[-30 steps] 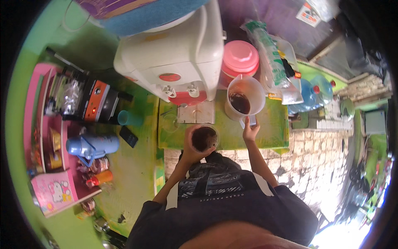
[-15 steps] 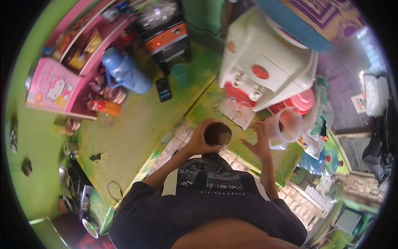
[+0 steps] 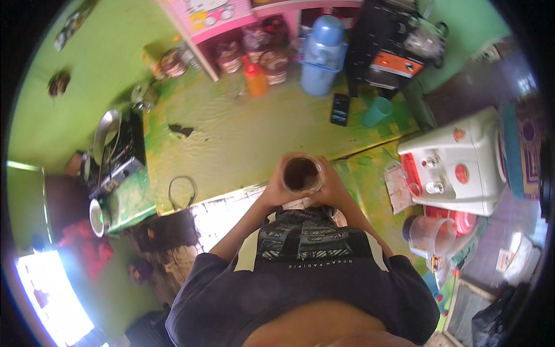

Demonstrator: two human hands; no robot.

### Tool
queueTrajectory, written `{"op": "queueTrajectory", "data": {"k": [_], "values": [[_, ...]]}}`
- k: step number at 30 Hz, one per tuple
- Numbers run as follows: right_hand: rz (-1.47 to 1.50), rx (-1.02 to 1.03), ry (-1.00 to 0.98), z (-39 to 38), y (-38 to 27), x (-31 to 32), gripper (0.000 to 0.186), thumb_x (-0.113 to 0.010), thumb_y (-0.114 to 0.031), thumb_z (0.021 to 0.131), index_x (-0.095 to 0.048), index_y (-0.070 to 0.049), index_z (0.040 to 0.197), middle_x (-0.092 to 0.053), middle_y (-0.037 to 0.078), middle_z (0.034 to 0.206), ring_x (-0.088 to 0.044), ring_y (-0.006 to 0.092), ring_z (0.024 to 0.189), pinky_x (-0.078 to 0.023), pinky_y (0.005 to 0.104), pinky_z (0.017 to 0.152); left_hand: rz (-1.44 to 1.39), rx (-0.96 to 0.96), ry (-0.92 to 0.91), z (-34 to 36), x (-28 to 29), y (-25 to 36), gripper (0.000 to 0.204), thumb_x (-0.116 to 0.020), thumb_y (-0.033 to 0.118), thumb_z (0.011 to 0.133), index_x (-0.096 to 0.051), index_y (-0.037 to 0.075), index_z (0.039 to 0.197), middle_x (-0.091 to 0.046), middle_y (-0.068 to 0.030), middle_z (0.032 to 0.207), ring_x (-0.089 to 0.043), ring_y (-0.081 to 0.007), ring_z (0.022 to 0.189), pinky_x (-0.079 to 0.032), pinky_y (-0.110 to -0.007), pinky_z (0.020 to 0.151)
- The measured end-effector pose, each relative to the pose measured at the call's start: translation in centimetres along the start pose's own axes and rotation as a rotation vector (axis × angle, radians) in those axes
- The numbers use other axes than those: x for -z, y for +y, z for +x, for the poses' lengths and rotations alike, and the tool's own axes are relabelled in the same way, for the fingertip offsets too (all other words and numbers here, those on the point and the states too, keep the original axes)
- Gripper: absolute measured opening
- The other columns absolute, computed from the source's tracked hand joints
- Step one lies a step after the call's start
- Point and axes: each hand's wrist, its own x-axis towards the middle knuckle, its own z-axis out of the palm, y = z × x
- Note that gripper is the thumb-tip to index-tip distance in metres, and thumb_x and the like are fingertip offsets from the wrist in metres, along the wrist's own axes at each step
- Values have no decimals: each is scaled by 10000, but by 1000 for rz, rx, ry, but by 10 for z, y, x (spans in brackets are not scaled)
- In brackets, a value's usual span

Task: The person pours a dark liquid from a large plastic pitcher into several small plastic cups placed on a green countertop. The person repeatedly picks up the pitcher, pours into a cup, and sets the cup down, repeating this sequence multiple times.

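Observation:
Held in front of my chest is an open round jar (image 3: 302,174), seen from above, with a clear rim and something dark brown inside. My left hand (image 3: 276,189) wraps its left side. My right hand (image 3: 329,184) closes around the opposite side. Beyond the jar lies the green-yellow table (image 3: 243,136). On the far side of the table stand a blue thermos (image 3: 322,58), an orange squeeze bottle (image 3: 255,79), a phone (image 3: 340,110) and a teal cup (image 3: 377,112).
To the right, a white water dispenser (image 3: 462,165) stands beside a clear plastic tub (image 3: 437,236). A black stove (image 3: 118,165) with a ladle (image 3: 107,127) sits at the left. Lidded jars (image 3: 273,65) stand under a pink shelf (image 3: 222,26). A thin dark loop (image 3: 183,192) lies near the table edge.
The view has swung left, so the dispenser now sits further right. My right hand, open and off the jar before, now grips it alongside my left hand.

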Motion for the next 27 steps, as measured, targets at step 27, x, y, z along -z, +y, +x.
{"op": "queueTrajectory", "data": {"k": [27], "values": [[152, -199, -295, 118, 102, -224, 692, -766, -104, 641, -485, -56, 1272, -568, 162, 1178, -573, 289, 1034, -477, 347, 841, 390, 283, 368, -69, 205, -133, 823, -877, 268, 553, -454, 58, 1227, -544, -102, 1178, -531, -219, 1096, -434, -358, 923]]}}
